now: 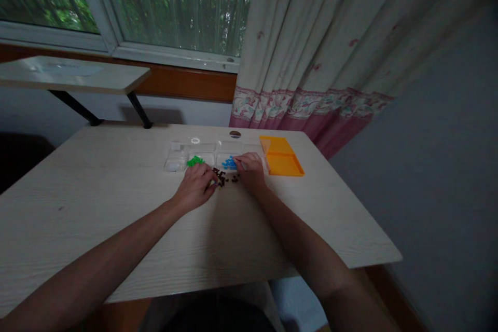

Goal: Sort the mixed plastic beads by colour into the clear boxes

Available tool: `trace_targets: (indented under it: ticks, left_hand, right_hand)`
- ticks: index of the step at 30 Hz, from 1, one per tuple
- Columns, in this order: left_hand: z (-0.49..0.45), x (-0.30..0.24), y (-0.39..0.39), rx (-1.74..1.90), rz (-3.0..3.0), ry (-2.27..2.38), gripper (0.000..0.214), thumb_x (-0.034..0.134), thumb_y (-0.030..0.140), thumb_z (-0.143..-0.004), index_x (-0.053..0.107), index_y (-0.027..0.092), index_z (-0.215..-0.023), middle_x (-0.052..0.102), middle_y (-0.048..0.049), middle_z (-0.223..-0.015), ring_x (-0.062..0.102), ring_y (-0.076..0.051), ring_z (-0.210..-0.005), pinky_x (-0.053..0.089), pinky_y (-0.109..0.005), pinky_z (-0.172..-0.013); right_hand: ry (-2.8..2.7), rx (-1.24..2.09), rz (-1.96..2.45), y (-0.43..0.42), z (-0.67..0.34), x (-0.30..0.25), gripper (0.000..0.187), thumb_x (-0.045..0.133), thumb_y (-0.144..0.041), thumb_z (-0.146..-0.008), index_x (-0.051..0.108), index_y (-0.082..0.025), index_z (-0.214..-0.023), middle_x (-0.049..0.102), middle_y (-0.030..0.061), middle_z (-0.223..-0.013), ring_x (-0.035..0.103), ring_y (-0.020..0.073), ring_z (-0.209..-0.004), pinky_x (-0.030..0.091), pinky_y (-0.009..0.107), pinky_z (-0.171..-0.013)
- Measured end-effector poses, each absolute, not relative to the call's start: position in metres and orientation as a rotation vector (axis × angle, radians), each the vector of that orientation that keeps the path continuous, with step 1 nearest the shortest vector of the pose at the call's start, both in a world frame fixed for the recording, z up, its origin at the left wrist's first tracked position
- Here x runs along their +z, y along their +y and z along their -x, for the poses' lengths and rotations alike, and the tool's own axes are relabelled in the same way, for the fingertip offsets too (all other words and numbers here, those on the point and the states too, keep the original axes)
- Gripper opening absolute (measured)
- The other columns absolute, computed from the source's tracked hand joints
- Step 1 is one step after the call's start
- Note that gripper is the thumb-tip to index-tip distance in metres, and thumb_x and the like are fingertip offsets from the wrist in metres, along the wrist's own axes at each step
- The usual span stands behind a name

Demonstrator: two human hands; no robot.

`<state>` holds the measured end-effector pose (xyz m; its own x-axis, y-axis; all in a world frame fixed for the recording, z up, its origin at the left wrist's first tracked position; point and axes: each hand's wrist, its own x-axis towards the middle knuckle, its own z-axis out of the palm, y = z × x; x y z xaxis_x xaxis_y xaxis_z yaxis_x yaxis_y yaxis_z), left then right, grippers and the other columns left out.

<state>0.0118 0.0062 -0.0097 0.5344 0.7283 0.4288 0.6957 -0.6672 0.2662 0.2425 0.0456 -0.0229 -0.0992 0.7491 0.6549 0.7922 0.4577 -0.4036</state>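
Note:
My left hand (197, 185) rests low over the table with its fingers curled together beside a loose pile of small dark brown pieces (221, 178); anything between its fingertips is too small to make out. Just behind that hand, small green pieces (195, 161) lie in one compartment of a clear plastic tray (171, 164). My right hand (252, 170) reaches over the tray's front edge, fingertips pinched at a heap of small blue pieces (229, 163) in another compartment. Whatever that pinch holds cannot be seen clearly. A few brown pieces (235, 179) lie just left of my right wrist.
An open orange plastic case (286, 164) lies right of the tray. Behind the tray is a dark round cable hole (235, 134) in the table (116, 207). A raised shelf (78, 75) stands at the back left. A curtain (303, 52) hangs behind the table's right side.

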Motion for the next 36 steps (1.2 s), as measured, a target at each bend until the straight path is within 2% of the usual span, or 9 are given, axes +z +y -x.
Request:
trace_targets:
  ticks: [15,20,25,30,36]
  left_hand:
    - [-0.011,-0.013,0.011,0.815,-2.74,1.182,0.015,0.053,0.03,-0.095,0.062,0.019,-0.089,0.057,-0.0081,-0.097,0.048,-0.025,-0.094,0.038,-0.04,-0.081]
    - [-0.012,-0.009,0.01,0.903,-2.722,1.164,0.018,0.049,0.032,-0.097,0.06,0.018,-0.092,0.057,-0.008,-0.095,0.048,-0.024,-0.092,0.039,-0.04,-0.082]
    - [-0.011,-0.003,0.012,1.21,-2.493,1.06,0.021,0.048,0.034,-0.097,0.061,0.019,-0.09,0.056,-0.0064,-0.089,0.049,-0.022,-0.091,0.041,-0.038,-0.083]
    - [-0.011,-0.002,0.014,1.231,-2.186,0.926,0.029,0.045,0.041,-0.099,0.058,0.02,-0.084,0.052,-0.0032,-0.083,0.05,-0.017,-0.08,0.041,-0.032,-0.071]
    - [-0.013,0.003,0.01,1.306,-2.04,0.937,0.039,0.047,0.053,-0.096,0.053,0.02,-0.075,0.049,-0.0022,-0.077,0.049,-0.017,-0.076,0.04,-0.033,-0.069]
  right_hand:
    - [-1.876,-0.088,1.249,0.043,-0.241,-0.02,0.017,0.059,-0.029,-0.093,0.075,-0.022,-0.094,0.072,0.0048,-0.09,0.057,0.02,-0.092,0.04,0.037,-0.088]
    - [-2.021,-0.111,1.073,0.027,-0.232,-0.007,0.018,0.057,-0.03,-0.093,0.074,-0.024,-0.097,0.07,0.0041,-0.086,0.056,0.0198,-0.09,0.039,0.037,-0.086]
    - [-2.165,-0.031,0.827,0.004,-0.211,0.002,0.021,0.056,-0.029,-0.092,0.07,-0.025,-0.108,0.069,0.0041,-0.089,0.059,0.0189,-0.091,0.042,0.037,-0.09]
    - [-2.098,-0.145,0.844,0.0,-0.202,0.0,0.02,0.057,-0.029,-0.094,0.069,-0.025,-0.109,0.071,0.0048,-0.088,0.062,0.0191,-0.089,0.045,0.037,-0.089]
    - [-2.036,-0.194,0.852,0.002,-0.203,-0.001,0.019,0.057,-0.036,-0.096,0.072,-0.025,-0.099,0.072,0.0034,-0.081,0.064,0.0166,-0.081,0.046,0.034,-0.082]
